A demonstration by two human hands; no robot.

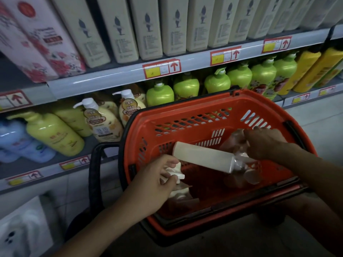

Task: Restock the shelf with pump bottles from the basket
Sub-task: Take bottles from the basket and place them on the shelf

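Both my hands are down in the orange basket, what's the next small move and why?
Probably lift the left hand straight up: it already grips a pump bottle by its white pump head inside the orange basket, not yet on the shelf.

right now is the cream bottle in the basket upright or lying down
Lying down: the cream bottle rests lengthwise across the orange basket, pump end toward the right hand.

The light in this shop aisle is dim. A grey metal shelving unit [115, 78] runs along the aisle, its edges lined with red and yellow price tags [161, 69]. The top tier carries a row of tall cream cartons [148, 26] beside pink floral boxes [37, 39]. Below the unit lies a pale tiled floor [315, 115].
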